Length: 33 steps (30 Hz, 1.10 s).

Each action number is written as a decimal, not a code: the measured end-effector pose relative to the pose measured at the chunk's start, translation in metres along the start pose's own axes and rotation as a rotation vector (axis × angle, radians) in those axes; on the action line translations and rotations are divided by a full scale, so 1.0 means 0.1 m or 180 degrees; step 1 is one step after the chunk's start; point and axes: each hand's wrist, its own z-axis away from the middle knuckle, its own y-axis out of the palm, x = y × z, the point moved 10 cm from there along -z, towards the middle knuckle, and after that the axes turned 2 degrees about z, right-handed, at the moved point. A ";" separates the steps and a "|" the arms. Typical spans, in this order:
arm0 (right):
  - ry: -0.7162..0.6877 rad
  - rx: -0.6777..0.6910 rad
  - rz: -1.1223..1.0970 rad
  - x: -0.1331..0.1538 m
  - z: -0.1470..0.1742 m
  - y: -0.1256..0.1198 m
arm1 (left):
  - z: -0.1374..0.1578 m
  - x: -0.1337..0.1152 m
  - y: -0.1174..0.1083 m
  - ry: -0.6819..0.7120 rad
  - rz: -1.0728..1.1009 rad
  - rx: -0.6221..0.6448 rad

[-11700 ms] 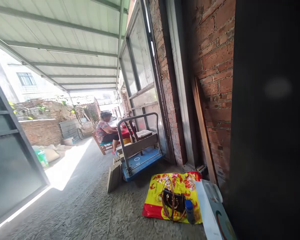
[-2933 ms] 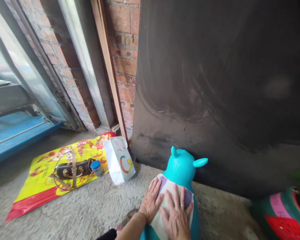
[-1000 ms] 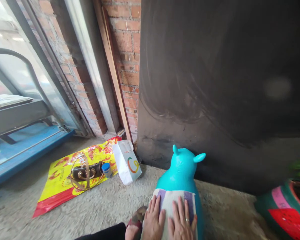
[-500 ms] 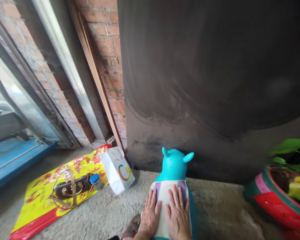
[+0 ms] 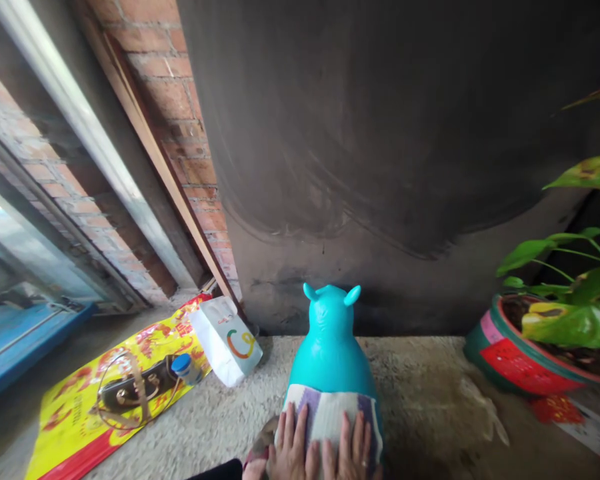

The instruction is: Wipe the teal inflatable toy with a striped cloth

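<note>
Daylight falls from the left, where the glass panel (image 5: 10, 247) glares pale, while the dark wall (image 5: 380, 133) stays dim and flat. Straight edges bow outward toward the corners, and the plant leaves (image 5: 575, 320) look slightly soft, perhaps from motion.
</note>
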 end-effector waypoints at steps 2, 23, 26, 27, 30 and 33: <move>0.0128 0.0114 0.0090 0.06 -0.22 -0.08 | -0.07 -0.08 -0.10 -0.0094 0.0008 0.0077; 0.0250 0.0057 -0.0448 -0.31 -0.28 -0.13 | 0.08 -0.69 -0.39 0.0171 -0.0464 -0.0312; 0.0372 -0.0406 -0.0681 -0.48 0.11 -0.07 | 0.22 -0.75 -0.32 0.0351 -0.0514 -0.0314; 0.0381 -0.0480 -0.0725 -0.50 0.18 -0.04 | 0.23 -0.75 -0.29 0.0363 -0.0523 -0.0292; 0.0398 -0.0446 -0.0796 -0.54 0.19 0.09 | 0.17 -0.71 -0.23 0.0308 -0.0568 -0.0228; 0.0400 -0.0271 -0.0868 -0.58 -0.05 0.17 | 0.03 -0.75 -0.20 0.0302 -0.0548 -0.0147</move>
